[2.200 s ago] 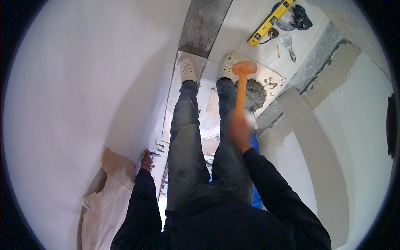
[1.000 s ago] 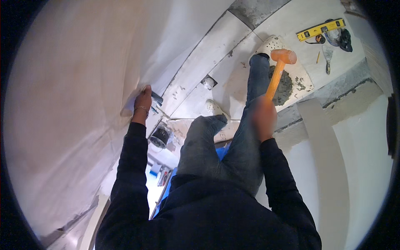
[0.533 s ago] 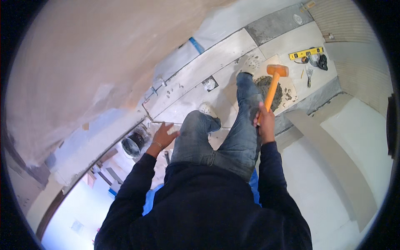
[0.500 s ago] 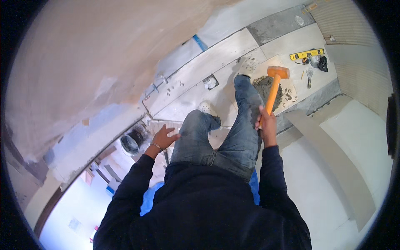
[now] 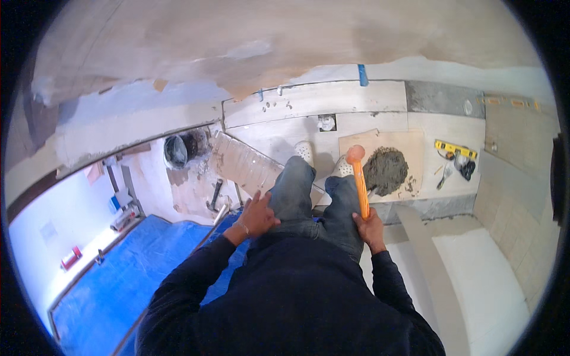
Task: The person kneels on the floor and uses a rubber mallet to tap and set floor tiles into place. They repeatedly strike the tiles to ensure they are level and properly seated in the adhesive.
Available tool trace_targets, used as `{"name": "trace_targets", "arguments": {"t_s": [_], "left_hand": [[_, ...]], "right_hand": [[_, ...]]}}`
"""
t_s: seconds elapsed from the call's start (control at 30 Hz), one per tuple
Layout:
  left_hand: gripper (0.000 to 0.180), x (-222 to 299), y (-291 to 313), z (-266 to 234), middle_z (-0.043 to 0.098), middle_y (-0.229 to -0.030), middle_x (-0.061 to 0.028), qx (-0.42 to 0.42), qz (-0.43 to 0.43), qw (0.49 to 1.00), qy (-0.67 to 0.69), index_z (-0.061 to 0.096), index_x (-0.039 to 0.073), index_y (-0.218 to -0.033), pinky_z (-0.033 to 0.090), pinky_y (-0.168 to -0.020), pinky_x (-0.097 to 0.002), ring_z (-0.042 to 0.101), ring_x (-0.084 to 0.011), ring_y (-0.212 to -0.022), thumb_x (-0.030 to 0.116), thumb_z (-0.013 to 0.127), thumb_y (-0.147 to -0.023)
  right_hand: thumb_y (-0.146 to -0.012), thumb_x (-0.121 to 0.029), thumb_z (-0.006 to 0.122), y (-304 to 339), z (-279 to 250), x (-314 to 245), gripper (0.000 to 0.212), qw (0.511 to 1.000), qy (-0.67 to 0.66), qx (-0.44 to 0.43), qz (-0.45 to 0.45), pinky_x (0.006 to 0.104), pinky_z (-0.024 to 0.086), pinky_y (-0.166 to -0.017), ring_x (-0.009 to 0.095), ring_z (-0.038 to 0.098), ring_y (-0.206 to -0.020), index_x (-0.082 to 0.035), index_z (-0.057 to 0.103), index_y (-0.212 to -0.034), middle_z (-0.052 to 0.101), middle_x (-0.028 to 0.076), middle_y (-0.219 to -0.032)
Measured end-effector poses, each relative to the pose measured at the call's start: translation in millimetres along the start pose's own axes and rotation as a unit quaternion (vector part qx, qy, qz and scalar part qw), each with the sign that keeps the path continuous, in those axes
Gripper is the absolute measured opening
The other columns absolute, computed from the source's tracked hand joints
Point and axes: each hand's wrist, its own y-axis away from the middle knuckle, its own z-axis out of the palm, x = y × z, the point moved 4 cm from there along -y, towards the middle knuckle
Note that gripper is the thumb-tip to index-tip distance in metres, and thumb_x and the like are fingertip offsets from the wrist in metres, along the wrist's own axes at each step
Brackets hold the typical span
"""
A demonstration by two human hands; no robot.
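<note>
My right hand is wrapped round the lower handle of an orange rubber mallet. Its head points up and away, in front of my right shoe and beside a heap of wet grey mortar. That heap lies on a tan board on the pale floor tiles. Beside my left knee, my left hand is held with its fingers apart and nothing in it.
Right of the mortar lie a yellow spirit level, a trowel and a black object. Buckets and a hammer are at left. Blue sheeting covers the lower left floor. A bathtub is at right.
My view has swung round toward the left, bringing the blue sheeting and hammer into sight. The mallet stays in my right hand, now more upright; my left hand stays empty near my knee.
</note>
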Motion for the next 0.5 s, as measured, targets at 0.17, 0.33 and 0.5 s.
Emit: {"name": "trace_targets", "arguments": {"t_s": [0.17,0.33,0.5], "left_hand": [[0.042,10.9,38.3,-10.9,0.036,-0.158,-0.0210,0.042,-0.015,0.999,-0.021,0.077,0.015,-0.095,0.027,-0.116,-0.0647,0.026,-0.0481,-0.147,0.055,0.069,-0.086],[0.055,-137.5,-84.0,11.6,0.035,-0.159,-0.0195,0.223,-0.132,0.963,0.079,0.069,0.018,-0.122,0.032,-0.112,-0.0663,0.028,-0.0455,-0.147,0.060,0.066,-0.087],[0.070,-285.9,-259.6,-12.4,0.047,-0.153,-0.0161,0.206,-0.208,0.949,0.119,0.055,0.011,-0.141,0.040,-0.112,-0.0526,0.045,-0.0378,-0.140,0.056,0.064,-0.089]], "right_hand": [[-0.089,-0.043,0.073,-44.7,-10.8,-2.2,0.046,0.995,-0.037,-0.095,0.007,0.0398,0.052,-0.064,0.027,0.069,-0.074,0.000,0.059,-0.099,0.068,0.017,-0.081],[-0.097,-0.040,0.066,-140.5,22.8,-51.3,0.037,0.940,-0.303,-0.136,0.079,0.0314,0.047,-0.047,0.014,0.057,-0.054,-0.006,0.057,-0.086,0.058,0.005,-0.070],[-0.098,-0.041,0.064,-290.1,116.1,-76.4,0.034,0.893,-0.445,-0.057,0.012,0.0344,0.049,-0.049,0.017,0.056,-0.056,-0.008,0.053,-0.096,0.056,0.006,-0.073]]}}
